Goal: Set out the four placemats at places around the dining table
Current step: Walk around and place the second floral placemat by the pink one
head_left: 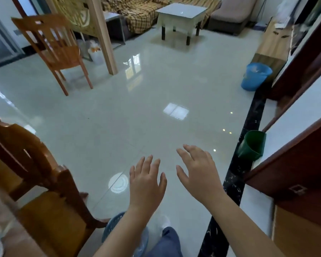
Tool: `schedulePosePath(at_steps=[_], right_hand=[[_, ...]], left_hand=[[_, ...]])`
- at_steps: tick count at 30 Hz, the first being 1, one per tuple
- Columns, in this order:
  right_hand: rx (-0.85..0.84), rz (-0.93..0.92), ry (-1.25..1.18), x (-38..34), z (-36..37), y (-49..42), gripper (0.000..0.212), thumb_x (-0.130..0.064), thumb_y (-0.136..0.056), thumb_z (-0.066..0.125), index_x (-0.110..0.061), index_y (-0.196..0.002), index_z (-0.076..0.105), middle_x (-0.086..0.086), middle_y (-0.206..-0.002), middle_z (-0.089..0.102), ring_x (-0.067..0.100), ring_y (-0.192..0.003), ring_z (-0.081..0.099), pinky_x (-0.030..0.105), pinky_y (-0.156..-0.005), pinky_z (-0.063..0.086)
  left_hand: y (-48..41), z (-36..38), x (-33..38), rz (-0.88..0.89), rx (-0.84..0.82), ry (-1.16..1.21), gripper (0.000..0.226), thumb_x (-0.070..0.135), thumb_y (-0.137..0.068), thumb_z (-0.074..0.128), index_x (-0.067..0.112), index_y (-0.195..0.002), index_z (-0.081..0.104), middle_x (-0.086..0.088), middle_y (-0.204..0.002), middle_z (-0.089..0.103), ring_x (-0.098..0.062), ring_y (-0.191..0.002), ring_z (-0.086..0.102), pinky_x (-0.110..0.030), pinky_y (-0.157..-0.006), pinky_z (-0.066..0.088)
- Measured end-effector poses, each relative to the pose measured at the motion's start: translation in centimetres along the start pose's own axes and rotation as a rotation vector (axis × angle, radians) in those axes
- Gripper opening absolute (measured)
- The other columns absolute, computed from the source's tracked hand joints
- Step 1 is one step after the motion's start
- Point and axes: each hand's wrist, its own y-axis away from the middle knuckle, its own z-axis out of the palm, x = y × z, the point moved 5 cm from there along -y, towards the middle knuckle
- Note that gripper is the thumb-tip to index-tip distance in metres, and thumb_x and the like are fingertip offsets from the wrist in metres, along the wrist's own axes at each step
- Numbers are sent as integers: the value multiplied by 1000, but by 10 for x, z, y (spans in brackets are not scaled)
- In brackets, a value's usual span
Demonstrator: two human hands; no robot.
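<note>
Placemats cannot be seen from the head camera, and neither can the dining bench. Both hands are held out, palms down, over the glossy pale tiled floor: the left hand and right hand are side by side, fingers spread and released, grasping nothing. A carved wooden chair with a flat amber seat stands at lower left; a slatted wooden chair stands further off. A round blue plastic bucket and a green bucket sit along the right wall.
</note>
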Motion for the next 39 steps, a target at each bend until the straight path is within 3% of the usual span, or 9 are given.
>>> schedulePosePath(at_steps=[9,24,29,39], right_hand=[[-2,-167,-24,19,23,-180,41,-12,-75,70,-5,-113,59,18,-115,63,34,-108,58,55,-88,48],[-117,-470,-165,16,94,-437,41,-12,-78,67,-6,-117,57,18,-120,61,35,-114,54,56,-94,43],[-156,-639,-223,-25,122,-515,40,-12,-76,70,-5,-114,59,18,-117,63,35,-111,57,56,-92,45],[-278,-853,-306,-175,223,-603,39,-16,-80,66,-7,-117,57,16,-121,61,34,-114,54,53,-95,44]], left_hand=[[-163,8,-41,-138,142,-27,39,6,-68,75,2,-105,63,-21,-110,65,-41,-107,56,-61,-85,44],[-369,15,-113,-383,299,-171,35,11,-73,72,3,-106,64,-20,-113,64,-40,-108,56,-61,-85,45],[-416,-5,-159,-543,384,-228,35,22,-78,57,4,-107,63,-18,-113,64,-38,-109,56,-59,-88,42],[-441,-48,-317,-820,428,-265,38,27,-81,52,6,-112,61,-17,-118,62,-37,-113,53,-61,-91,42]])
